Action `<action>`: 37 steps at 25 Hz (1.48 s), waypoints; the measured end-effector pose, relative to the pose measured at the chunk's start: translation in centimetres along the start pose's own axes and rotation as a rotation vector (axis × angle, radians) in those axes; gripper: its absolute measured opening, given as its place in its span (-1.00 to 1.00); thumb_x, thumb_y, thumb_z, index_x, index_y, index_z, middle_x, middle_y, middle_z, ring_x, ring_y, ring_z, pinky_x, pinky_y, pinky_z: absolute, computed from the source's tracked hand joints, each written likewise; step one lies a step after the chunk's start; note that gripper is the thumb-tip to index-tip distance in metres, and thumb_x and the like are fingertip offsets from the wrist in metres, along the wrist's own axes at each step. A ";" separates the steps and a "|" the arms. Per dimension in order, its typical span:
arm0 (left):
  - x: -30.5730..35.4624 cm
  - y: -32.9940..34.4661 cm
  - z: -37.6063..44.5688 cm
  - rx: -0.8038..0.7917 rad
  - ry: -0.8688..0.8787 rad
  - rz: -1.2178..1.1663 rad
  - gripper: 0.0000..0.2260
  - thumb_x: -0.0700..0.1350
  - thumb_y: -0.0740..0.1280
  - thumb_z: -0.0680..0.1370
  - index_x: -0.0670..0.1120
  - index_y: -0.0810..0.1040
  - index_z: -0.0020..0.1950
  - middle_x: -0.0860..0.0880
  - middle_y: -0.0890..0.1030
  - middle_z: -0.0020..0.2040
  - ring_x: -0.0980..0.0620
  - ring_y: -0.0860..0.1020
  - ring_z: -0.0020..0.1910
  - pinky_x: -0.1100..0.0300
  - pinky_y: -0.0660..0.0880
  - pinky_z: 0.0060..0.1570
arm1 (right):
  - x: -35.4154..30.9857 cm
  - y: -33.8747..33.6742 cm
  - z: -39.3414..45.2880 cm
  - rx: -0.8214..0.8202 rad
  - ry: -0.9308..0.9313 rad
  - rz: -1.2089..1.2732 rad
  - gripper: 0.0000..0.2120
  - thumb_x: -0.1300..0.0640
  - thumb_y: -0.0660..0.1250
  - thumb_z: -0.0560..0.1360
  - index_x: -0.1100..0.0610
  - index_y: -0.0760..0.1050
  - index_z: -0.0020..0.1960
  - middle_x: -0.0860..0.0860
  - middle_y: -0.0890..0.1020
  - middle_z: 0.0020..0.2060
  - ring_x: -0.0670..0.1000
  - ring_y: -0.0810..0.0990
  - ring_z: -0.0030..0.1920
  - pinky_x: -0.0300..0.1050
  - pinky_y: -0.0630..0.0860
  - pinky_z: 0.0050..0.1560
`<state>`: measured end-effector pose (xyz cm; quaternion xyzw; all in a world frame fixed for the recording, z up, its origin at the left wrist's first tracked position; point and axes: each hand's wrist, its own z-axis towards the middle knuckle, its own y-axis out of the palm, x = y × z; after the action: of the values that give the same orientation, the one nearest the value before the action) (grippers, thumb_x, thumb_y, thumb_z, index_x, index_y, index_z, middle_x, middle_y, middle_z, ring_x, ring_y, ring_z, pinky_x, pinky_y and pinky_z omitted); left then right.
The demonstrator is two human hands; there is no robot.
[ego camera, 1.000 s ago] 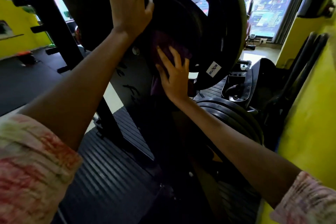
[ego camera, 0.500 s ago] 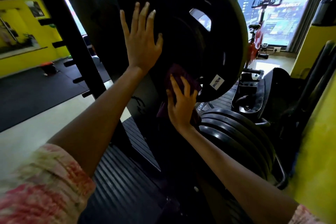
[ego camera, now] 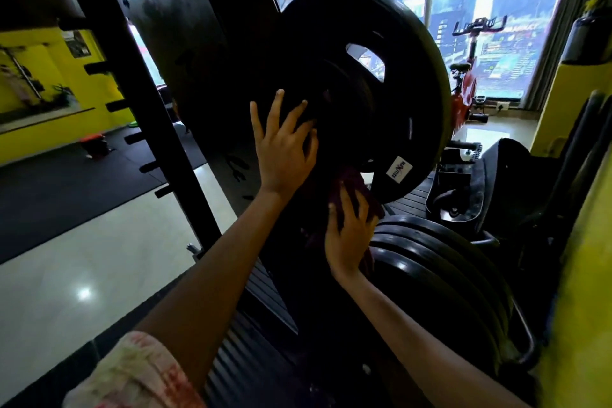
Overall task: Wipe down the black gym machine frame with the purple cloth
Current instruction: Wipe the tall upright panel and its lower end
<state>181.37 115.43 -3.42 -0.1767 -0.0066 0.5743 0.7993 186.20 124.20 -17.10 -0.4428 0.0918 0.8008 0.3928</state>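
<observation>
The black gym machine frame rises at centre left, a wide dark panel with a slanted pegged upright beside it. A large black weight plate hangs on it. My left hand lies flat with spread fingers against the plate's near edge. Just below, my right hand presses the purple cloth against the frame under the plate, fingers straight over the fabric. Most of the cloth is hidden by that hand and the shadow.
Several black plates are stacked low at the right, close to my right forearm. A ribbed black footplate lies below. A yellow wall bounds the right side. A red exercise bike stands by the far window. Pale glossy floor spreads to the left.
Both hands have shifted lower along the machine. The right hand slid the cloth down from behind the plate to its bottom edge, and the left hand came down beside it.
</observation>
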 end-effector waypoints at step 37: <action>0.6 1.2 -3.4 0.021 0.128 0.050 -0.82 -0.06 0.30 0.52 -0.02 0.67 0.03 0.04 0.62 0.18 -0.18 0.44 0.33 -0.39 0.09 0.27 | 5.2 -3.5 -5.5 -0.247 0.161 -0.017 -0.54 -0.11 0.09 0.61 0.01 0.29 0.46 0.19 0.32 0.34 0.21 0.22 0.34 0.05 0.34 0.24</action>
<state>181.20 115.35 -7.08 -0.2047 0.0550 0.5818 0.7852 190.65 126.64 -23.70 -0.5514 0.0202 0.7643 0.3337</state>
